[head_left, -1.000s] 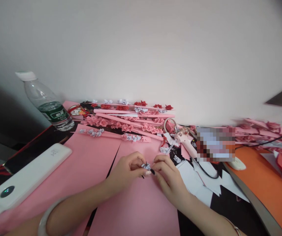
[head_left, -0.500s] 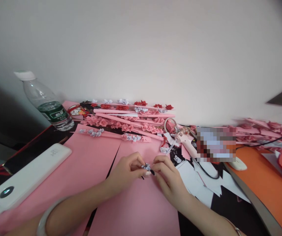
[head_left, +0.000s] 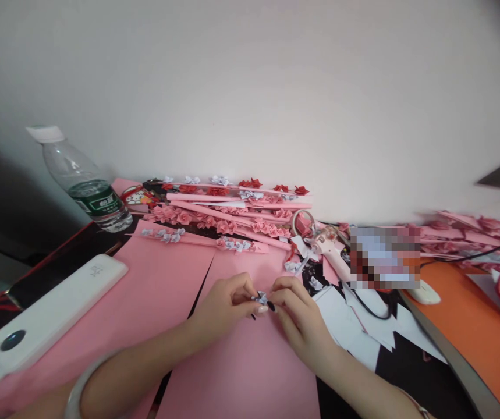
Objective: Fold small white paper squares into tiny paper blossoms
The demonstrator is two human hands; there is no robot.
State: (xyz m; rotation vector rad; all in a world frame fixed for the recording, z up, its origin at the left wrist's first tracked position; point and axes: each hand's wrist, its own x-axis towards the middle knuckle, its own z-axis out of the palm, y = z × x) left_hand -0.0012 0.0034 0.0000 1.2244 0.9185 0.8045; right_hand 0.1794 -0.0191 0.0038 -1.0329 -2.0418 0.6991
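Left hand: thumb and fingers of the left hand [head_left: 221,305] pinched together on a small pale paper flower [head_left: 261,297].
Right hand: fingertips of the right hand [head_left: 300,317] at the flower's right side; cannot tell whether they clamp it.
Flower: between both hands, above the pink sheet [head_left: 241,366], partly hidden by fingers.
Far side: flower-covered pink sticks [head_left: 215,218] in a pile.
Right: glue gun [head_left: 336,262], white paper [head_left: 341,323] nearer.
Left: white power bank [head_left: 55,305]; water bottle [head_left: 96,198] farther off.
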